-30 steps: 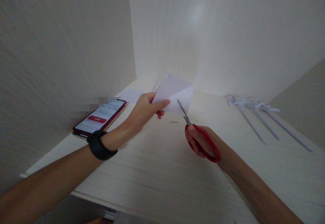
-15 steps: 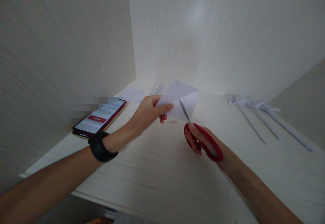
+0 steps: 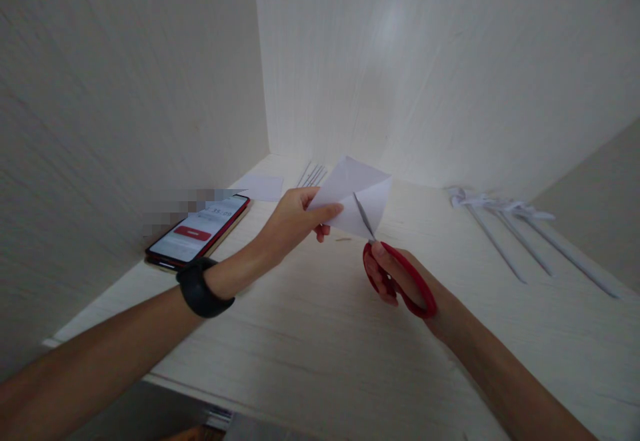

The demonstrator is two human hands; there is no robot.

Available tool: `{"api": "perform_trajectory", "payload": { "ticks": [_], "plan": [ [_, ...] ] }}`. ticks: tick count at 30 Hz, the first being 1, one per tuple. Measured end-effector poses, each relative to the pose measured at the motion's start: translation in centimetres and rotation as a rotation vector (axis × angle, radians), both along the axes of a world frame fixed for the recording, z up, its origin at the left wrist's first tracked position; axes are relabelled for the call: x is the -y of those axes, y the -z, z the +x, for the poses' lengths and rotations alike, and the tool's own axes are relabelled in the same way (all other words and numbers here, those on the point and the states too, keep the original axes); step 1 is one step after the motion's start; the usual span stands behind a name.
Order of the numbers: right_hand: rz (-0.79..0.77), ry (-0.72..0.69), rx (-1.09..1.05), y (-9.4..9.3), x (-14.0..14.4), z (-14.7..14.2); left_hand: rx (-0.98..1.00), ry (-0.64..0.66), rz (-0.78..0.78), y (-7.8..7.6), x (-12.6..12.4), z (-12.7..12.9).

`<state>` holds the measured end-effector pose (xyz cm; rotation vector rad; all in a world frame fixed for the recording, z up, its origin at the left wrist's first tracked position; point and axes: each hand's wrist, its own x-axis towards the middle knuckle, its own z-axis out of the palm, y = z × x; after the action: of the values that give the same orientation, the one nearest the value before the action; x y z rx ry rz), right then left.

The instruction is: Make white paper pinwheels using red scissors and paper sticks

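Note:
In the head view, my left hand (image 3: 305,214) pinches a squarish piece of white paper (image 3: 357,181) by its left corner, thumb on top. My right hand (image 3: 395,271) is closed round the red handles of a pair of scissors (image 3: 419,291). One metal blade lies over the face of the paper, pointing up and left toward its middle; the other blade is hidden behind the sheet. The paper is held above the white surface, with faint crease lines meeting near its centre.
Left, a phone (image 3: 200,231) with a lit screen lies by the wall. Behind it rests another paper piece (image 3: 263,186), near several thin dark sticks (image 3: 313,176). To the right lie several rolled paper stems (image 3: 497,244) with crumpled white tops. The board's front edge (image 3: 200,398) runs below.
Almost nothing differs. Both hands, the paper and the scissors hold nearly the same positions, and the view has shifted very slightly.

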<state>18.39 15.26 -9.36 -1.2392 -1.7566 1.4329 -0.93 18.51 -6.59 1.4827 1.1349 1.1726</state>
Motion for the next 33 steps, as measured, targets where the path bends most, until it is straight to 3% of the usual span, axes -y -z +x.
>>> {"api": "perform_trajectory", "payload": {
  "ticks": [21, 33],
  "plan": [
    [-0.029, 0.01, 0.0, 0.93, -0.49, 0.24, 0.027, 0.0, -0.036, -0.09, -0.05, -0.03],
    [0.025, 0.057, 0.053, 0.14, -0.53, -0.01, 0.052, 0.01, 0.021, -0.2, 0.31, -0.08]
  ]
}}
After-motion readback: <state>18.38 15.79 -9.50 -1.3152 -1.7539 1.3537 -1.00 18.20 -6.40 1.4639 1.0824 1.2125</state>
